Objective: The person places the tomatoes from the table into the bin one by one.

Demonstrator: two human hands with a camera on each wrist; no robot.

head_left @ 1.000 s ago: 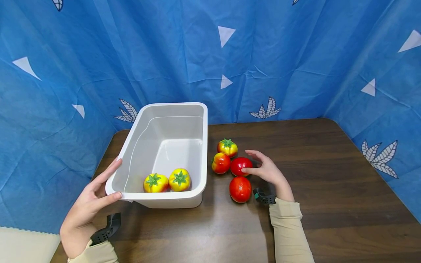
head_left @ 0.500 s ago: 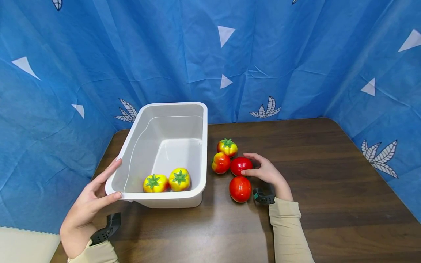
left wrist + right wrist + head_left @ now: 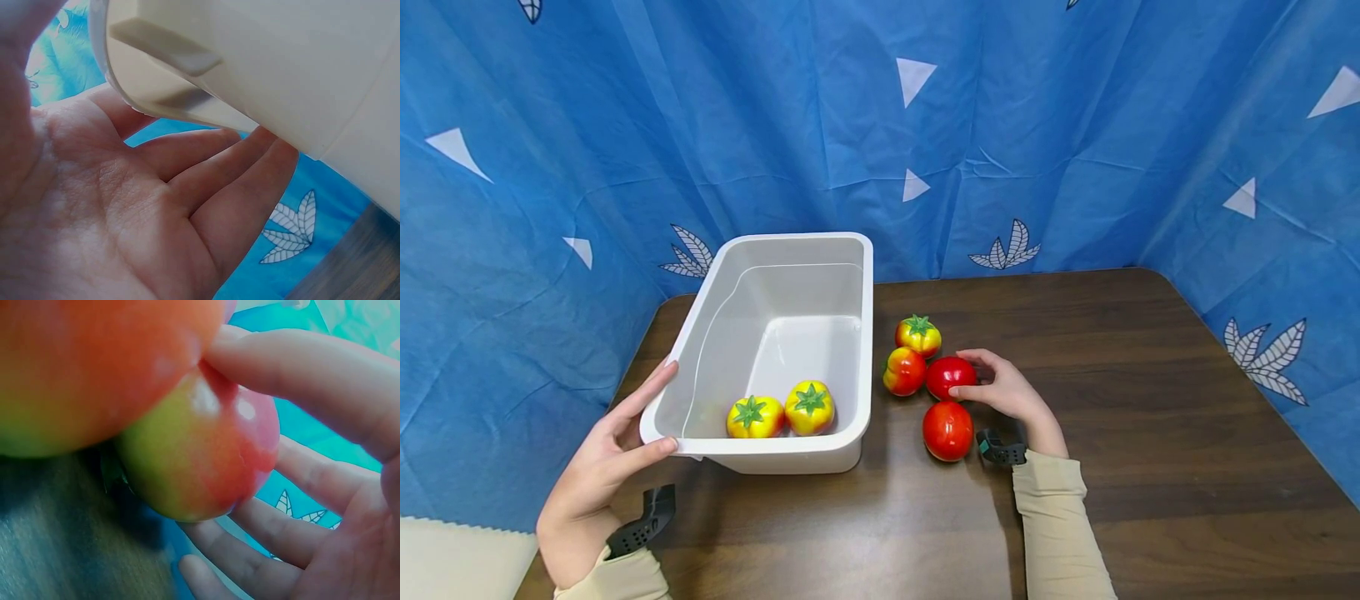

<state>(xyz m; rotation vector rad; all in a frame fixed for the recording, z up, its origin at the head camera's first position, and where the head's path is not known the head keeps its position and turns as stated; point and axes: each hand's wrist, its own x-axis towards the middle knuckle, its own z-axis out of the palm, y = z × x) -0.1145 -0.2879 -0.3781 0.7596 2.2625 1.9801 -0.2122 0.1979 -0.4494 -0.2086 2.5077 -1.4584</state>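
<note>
With thumb on the rim and fingers along the outside, my left hand (image 3: 598,467) holds the near left corner of a white plastic bin (image 3: 775,446). In the left wrist view, fingertips (image 3: 284,150) reach under the bin's lip (image 3: 175,115). My right hand (image 3: 1011,396) has thumb and fingers around a glossy red tomato (image 3: 949,377), which rests on the table. The right wrist view shows that tomato (image 3: 206,456) with red and yellow-green sides, fingers beneath and behind it. Its palm side faces a nearer tomato (image 3: 100,369).
Two yellow tomatoes (image 3: 809,408) with green tops lie at the bin's near end. Beside the held one sit a red tomato (image 3: 947,432), a red-orange one (image 3: 904,372) and a yellow-red one (image 3: 918,337). A blue curtain (image 3: 1045,125) borders the dark wooden table (image 3: 1150,417).
The right hand's fingers have closed in around the red tomato, the forefinger drawing down slightly. The left hand and bin stay in place.
</note>
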